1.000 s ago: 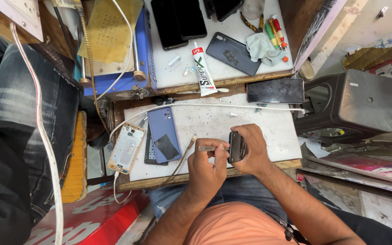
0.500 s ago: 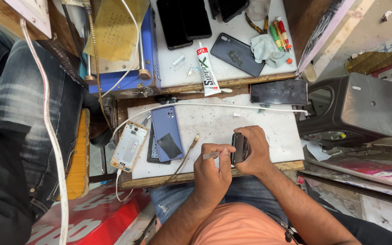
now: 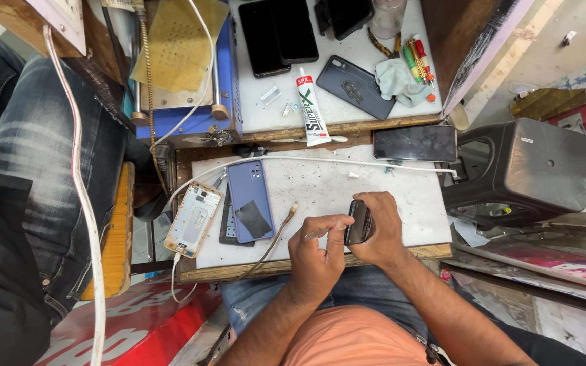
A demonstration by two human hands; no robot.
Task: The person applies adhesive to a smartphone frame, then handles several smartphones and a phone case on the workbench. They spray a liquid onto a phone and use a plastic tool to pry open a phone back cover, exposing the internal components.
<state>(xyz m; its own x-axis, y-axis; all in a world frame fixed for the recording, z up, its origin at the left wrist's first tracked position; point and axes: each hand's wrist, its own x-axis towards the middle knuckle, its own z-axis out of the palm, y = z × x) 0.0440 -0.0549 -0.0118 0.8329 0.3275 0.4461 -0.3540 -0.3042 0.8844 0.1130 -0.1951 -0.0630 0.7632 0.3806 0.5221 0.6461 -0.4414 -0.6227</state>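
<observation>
My right hand (image 3: pixel 382 230) grips a small dark phone (image 3: pixel 359 221), held on edge over the near side of the white work mat (image 3: pixel 347 186). My left hand (image 3: pixel 315 256) pinches a thin metal tool (image 3: pixel 315 234) whose tip points at the phone's left side. A blue phone back cover (image 3: pixel 248 198) with a dark patch lies to the left, on top of a dark part. Beside it a white and gold phone frame (image 3: pixel 193 218) hangs over the mat's edge. A cable plug (image 3: pixel 293 208) lies just left of my left hand.
A black phone (image 3: pixel 415 143) lies at the mat's far right. The rear shelf holds a white glue tube (image 3: pixel 310 110), a dark back cover (image 3: pixel 357 86), black phones (image 3: pixel 278 34), a cloth and pens. A blue heating machine (image 3: pixel 191 68) stands far left. Another person's jeans leg (image 3: pixel 42 156) is left; a dark stool (image 3: pixel 530 169) right.
Both hands stay together on the dark phone. The view has shifted slightly, and my left hand's tool has edged closer to the phone's side.
</observation>
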